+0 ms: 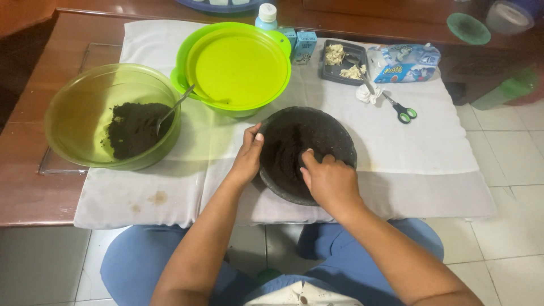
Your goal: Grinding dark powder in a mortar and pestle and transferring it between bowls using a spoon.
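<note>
The left hand (247, 156) grips the near-left rim of the dark stone mortar (334, 133), thumb inside and fingers curled outside. The right hand (328, 180) is closed into a loose fist pressing into the dark crumbs (283, 156) inside it; whether it holds anything cannot be told. The mortar sits on the white cloth (425, 164), at the table's near edge.

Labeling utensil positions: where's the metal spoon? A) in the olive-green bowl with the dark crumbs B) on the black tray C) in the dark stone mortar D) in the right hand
A: the metal spoon leans in the olive-green bowl, its tip in the dark crumbs; the left hand grips the rim of the stone mortar and the right hand presses inside it, neither holding a spoon.
</note>
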